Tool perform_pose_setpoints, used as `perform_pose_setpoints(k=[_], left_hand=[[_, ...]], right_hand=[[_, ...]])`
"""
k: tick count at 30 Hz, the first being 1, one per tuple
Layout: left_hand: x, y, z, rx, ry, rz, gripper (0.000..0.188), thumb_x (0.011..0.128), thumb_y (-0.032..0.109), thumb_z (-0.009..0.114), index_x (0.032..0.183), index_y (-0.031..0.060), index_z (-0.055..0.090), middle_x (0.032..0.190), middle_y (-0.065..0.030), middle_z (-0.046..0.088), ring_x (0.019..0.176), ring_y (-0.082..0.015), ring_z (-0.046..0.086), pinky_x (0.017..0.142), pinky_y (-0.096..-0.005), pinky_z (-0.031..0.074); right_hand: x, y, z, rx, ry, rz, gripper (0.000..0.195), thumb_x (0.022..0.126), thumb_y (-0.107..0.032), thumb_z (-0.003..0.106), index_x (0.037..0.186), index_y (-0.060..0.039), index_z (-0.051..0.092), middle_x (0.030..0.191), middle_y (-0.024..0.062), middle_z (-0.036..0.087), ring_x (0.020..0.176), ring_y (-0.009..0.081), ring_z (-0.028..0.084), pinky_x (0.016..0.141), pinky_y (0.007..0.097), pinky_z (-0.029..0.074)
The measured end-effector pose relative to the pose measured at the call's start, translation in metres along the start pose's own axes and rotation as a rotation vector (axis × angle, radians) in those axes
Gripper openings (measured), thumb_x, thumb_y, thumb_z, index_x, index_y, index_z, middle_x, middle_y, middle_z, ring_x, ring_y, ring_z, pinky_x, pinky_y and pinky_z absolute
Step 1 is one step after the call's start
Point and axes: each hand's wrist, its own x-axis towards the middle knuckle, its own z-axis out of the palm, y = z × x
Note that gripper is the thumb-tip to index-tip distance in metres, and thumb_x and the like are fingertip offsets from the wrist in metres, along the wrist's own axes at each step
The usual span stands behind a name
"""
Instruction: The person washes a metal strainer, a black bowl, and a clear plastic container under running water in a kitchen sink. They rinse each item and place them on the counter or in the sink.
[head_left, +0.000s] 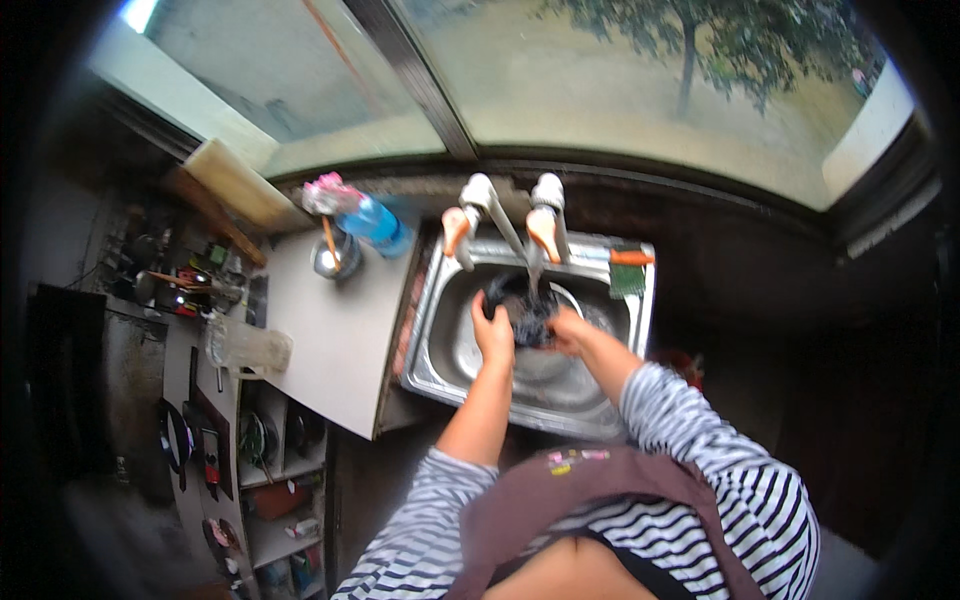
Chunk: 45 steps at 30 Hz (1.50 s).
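Observation:
In the sink, my left hand (495, 332) grips the left side of a dark, wet item (534, 319), its thumb pointing up. My right hand (568, 331) is on the item's right side, with its fingertips partly hidden. Blur and splashing leave its exact kind unclear. Water runs onto it from a faucet (546, 217) with an orange handle. Behind it shows a curved pale rim (568, 294), perhaps of a bowl. All this is inside a stainless steel sink basin (450, 345).
A second faucet (476, 210) stands to the left. On the sink's back right rim lie an orange-handled knife (631, 257) and a green scouring pad (627, 281). The left counter (337, 322) holds a blue bottle (379, 225), a metal cup (336, 262) and a clear pitcher (251, 345).

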Motion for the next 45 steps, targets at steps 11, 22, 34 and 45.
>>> perform_pose_setpoints(k=[11, 22, 34, 45], left_hand=[[0.008, 0.002, -0.018, -0.399, -0.213, -0.318, 0.058, 0.063, -0.007, 0.043, 0.120, 0.0040, 0.045, 0.110, -0.0129, 0.052, 0.104, -0.0257, 0.050, 0.090, -0.0331, 0.040], [-0.018, -0.057, 0.010, 0.406, 0.173, -0.219, 0.057, 0.064, 0.031, 0.074, 0.103, -0.0046, 0.052, 0.100, -0.0199, 0.059, 0.092, -0.0336, 0.058, 0.080, -0.0378, 0.045], [0.029, -0.050, -0.019, 0.459, -0.427, -0.301, 0.057, 0.065, 0.015, 0.071, 0.114, 0.0005, 0.046, 0.108, -0.0226, 0.057, 0.101, -0.0332, 0.056, 0.084, -0.0371, 0.044], [0.002, -0.015, 0.009, -0.496, -0.216, -0.476, 0.088, 0.076, 0.037, 0.067, 0.137, 0.0076, 0.011, 0.129, -0.0197, 0.034, 0.121, -0.0305, 0.033, 0.097, -0.0420, 0.030]], right_hand=[[-0.019, -0.044, 0.011, -0.084, 0.126, 0.041, 0.045, 0.084, -0.046, 0.052, 0.105, -0.0073, 0.057, 0.086, 0.0049, 0.063, 0.082, 0.0218, 0.061, 0.068, 0.0402, 0.049], [-0.074, -0.028, 0.068, -0.650, 0.456, -0.506, 0.061, 0.066, -0.019, 0.063, 0.119, 0.0028, 0.042, 0.105, 0.0177, 0.056, 0.095, 0.0273, 0.055, 0.083, 0.0331, 0.044], [-0.014, -0.001, 0.014, -0.020, 0.283, -0.367, 0.028, 0.074, -0.012, 0.060, 0.097, 0.0015, 0.052, 0.081, 0.0064, 0.058, 0.072, 0.0152, 0.056, 0.065, 0.0278, 0.046], [-0.024, 0.001, 0.052, -0.994, 0.585, -0.661, 0.072, 0.060, -0.029, 0.075, 0.115, 0.0038, 0.043, 0.111, 0.0249, 0.050, 0.104, 0.0357, 0.049, 0.089, 0.0377, 0.040]])
